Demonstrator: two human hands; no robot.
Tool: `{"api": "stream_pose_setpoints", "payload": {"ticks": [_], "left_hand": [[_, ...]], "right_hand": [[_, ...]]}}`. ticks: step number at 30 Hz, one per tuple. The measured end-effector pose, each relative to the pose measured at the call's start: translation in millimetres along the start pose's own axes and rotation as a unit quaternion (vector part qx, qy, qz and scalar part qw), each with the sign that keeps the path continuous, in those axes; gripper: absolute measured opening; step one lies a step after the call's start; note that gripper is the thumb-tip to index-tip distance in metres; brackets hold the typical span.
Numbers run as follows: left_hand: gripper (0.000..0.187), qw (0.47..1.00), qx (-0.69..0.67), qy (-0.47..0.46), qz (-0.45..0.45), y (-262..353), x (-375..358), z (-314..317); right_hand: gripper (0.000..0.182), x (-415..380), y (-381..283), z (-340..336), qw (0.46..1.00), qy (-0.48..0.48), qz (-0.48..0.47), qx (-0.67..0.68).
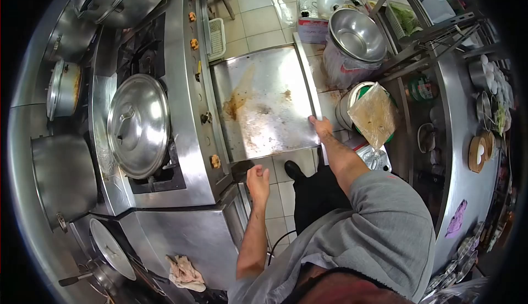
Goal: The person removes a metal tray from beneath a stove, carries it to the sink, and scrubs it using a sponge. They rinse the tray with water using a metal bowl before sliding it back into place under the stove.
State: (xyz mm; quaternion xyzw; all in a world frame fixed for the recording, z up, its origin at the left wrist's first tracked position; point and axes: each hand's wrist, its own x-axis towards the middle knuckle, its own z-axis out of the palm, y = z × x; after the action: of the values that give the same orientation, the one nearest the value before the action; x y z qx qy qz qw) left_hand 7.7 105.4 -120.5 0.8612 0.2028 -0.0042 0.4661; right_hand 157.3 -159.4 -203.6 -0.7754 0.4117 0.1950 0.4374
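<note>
Okay, stove (181, 92): biggest thing on my feed, runs along the left side, burners on top.
Worktop (467, 194): steel, far right, small items scattered over it.
Metal panel (264, 78): juts out from the stove's front above the tiled floor (254, 1), brown stains, bright glare; I can't tell if it's a door or a tray.
Domed lid (146, 133): steel, over the stove's burners, handle up.
Steel bowl (357, 31): past the panel's outer edge, mouth up, on something wrapped in clear plastic.
Tub (344, 108): pale, green at the rim, between panel and worktop.
Clear bag (374, 114): brownish contents, lying on top of the tub.
Beige cloth (186, 272): crumpled, lower left of my view.
Right hand (323, 128): I see it grasping the panel's outer edge, at the corner nearest the wearer.
Left hand (257, 185): released, holding nothing, fingers loosely curled, near the panel's closest edge but apart from it.
Knobs (215, 161): orange, lined up on the stove's front.
</note>
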Motion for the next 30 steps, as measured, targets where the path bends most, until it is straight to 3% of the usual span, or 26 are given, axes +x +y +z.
{"api": "stream_pose_setpoints", "payload": {"ticks": [2,4,5,7,9,13,17,19,21,24,30], "left_hand": [[0.025,0.979,-0.108,0.029,-0.169,-87.4,17.6,40.2],[0.03,0.924,-0.228,0.025,-0.305,-104.2,27.3,39.8],[0.036,0.835,-0.342,0.028,-0.431,-111.9,30.1,40.3],[0.057,0.809,-0.416,0.048,-0.412,-116.0,32.4,46.9],[0.058,0.783,-0.484,0.082,-0.382,-122.7,38.7,57.5],[0.046,0.767,-0.515,0.142,-0.356,-103.0,44.8,82.1],[0.037,0.755,-0.486,0.209,-0.387,-89.7,43.7,112.6],[0.033,0.76,-0.526,0.15,-0.352,-98.3,47.2,123.7],[0.029,0.75,-0.531,0.177,-0.352,-93.0,49.3,138.5],[0.024,0.773,-0.517,0.198,-0.31,-75.8,39.8,161.8],[0.024,0.743,-0.541,0.204,-0.338,-51.8,18.3,209.5]], "right_hand": [[0.067,-7.1,-6.7,-36.2,1.0,0.007,0.007,-0.004],[0.065,5.6,6.7,-59.0,1.0,0.01,-0.001,-0.023],[0.067,26.6,23.1,-61.1,1.0,0.005,0.018,-0.01],[0.07,49.5,40.7,-75.0,1.0,0.012,-0.003,-0.026],[0.072,75.3,62.0,-85.6,0.999,0.022,-0.024,-0.009],[0.071,98.7,72.3,-122.4,0.999,0.027,-0.046,0.011],[0.065,113.4,72.8,-163.9,0.991,0.094,-0.074,-0.057],[0.064,161.2,111.2,-170.1,0.983,0.128,-0.128,-0.034],[0.063,134.1,87.5,-197.8,0.991,0.062,-0.116,0.008],[0.07,143.1,92.0,-218.8,0.987,0.105,-0.107,-0.053],[0.072,131.8,83.9,-279.0,0.97,0.162,-0.114,-0.144]]}}
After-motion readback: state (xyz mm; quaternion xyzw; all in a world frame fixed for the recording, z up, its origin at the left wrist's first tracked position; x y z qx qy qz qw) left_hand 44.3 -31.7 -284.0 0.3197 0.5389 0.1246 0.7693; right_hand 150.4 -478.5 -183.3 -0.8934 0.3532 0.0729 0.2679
